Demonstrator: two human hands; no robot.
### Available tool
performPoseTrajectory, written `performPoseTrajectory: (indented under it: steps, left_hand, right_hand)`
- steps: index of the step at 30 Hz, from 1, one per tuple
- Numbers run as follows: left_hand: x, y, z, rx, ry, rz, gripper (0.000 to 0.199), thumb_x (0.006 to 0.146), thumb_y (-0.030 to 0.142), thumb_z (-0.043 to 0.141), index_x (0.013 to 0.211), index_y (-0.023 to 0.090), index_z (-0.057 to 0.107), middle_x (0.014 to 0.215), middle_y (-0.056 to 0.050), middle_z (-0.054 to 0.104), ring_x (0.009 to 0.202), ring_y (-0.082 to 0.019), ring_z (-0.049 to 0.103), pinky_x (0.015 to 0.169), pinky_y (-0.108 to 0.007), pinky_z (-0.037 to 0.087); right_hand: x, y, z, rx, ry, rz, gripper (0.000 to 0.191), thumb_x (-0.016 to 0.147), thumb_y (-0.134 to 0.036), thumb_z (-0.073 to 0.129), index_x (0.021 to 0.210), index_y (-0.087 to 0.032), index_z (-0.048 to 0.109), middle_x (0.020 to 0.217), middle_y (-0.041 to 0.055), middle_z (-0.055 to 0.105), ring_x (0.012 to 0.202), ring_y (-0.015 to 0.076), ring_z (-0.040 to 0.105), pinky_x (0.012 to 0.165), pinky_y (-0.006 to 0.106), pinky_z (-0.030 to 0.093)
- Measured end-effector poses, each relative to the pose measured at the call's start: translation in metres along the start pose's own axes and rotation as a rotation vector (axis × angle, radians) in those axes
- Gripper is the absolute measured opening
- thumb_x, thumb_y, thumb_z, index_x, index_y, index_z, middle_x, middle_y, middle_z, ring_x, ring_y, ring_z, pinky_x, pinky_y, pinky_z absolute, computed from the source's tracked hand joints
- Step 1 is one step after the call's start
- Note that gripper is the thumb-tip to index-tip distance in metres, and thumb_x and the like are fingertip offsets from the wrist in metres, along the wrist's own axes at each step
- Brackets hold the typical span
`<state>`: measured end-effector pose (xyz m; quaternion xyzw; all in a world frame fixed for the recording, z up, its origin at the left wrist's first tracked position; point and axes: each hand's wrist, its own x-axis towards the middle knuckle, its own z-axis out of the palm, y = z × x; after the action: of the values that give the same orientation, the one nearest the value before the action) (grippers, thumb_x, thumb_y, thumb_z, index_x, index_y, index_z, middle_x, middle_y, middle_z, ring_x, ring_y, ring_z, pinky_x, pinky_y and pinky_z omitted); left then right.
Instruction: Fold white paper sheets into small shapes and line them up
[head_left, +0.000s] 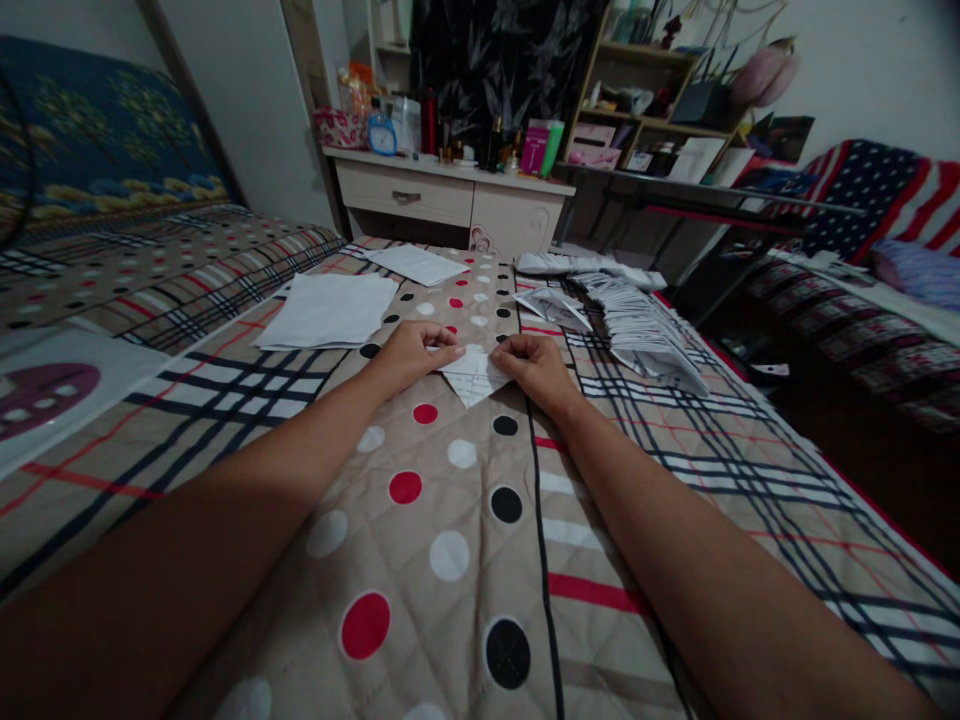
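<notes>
A small white paper (470,378), folded to a downward point and showing faint lines, lies between my hands on the dotted bedspread. My left hand (415,352) pinches its left corner between thumb and fingers. On the other side my right hand (534,368) grips the right corner with closed fingertips. A stack of white sheets (326,312) rests to the left of my left hand. Farther back is another white paper (417,264). To the right of my right hand, many folded paper pieces (645,330) sit in a long row, with a separate folded piece (553,306) beside them.
The patterned bedspread (450,500) spreads under everything. At the left edge lies a whitish plastic bag (127,355) with a purple print. A white dresser (442,200) with bottles and boxes stands beyond the bed. Shelves (645,120) and a second bed (862,310) are on the right.
</notes>
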<state>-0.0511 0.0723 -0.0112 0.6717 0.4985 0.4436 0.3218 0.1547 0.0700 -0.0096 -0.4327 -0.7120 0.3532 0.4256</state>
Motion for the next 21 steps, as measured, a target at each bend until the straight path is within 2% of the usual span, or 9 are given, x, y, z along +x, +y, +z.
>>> performPoseTrajectory:
  steps: [4, 11, 21]
  left_hand:
    - [0.0016, -0.0036, -0.0008, 0.035, -0.036, 0.038, 0.025, 0.067, 0.039, 0.078, 0.076, 0.016, 0.073, 0.075, -0.003, 0.071, 0.067, -0.014, 0.061, 0.066, -0.025, 0.047]
    - [0.0001, -0.0013, 0.0018, 0.151, -0.074, 0.107, 0.022, 0.072, 0.038, 0.072, 0.077, 0.016, 0.072, 0.071, -0.003, 0.069, 0.065, -0.015, 0.060, 0.066, -0.026, 0.047]
    - [-0.0036, -0.0007, 0.0072, 0.337, -0.085, 0.211, 0.022, 0.077, 0.040, 0.067, 0.081, 0.018, 0.073, 0.080, -0.004, 0.073, 0.076, -0.019, 0.065, 0.072, -0.029, 0.048]
  right_hand:
    - [0.0003, 0.0020, -0.0002, -0.011, -0.013, 0.002, 0.019, 0.071, -0.033, 0.062, 0.066, -0.015, 0.065, 0.062, 0.0010, 0.061, 0.058, 0.0122, 0.050, 0.055, 0.024, 0.037]
    - [0.0003, 0.0038, 0.0001, -0.022, -0.024, -0.001, 0.020, 0.071, -0.034, 0.062, 0.067, -0.015, 0.065, 0.064, 0.0016, 0.061, 0.060, 0.0129, 0.050, 0.055, 0.024, 0.038]
    - [-0.0002, 0.0039, 0.0007, -0.068, -0.033, -0.009, 0.019, 0.071, -0.032, 0.060, 0.069, -0.014, 0.066, 0.065, 0.0015, 0.061, 0.061, 0.0128, 0.051, 0.056, 0.024, 0.038]
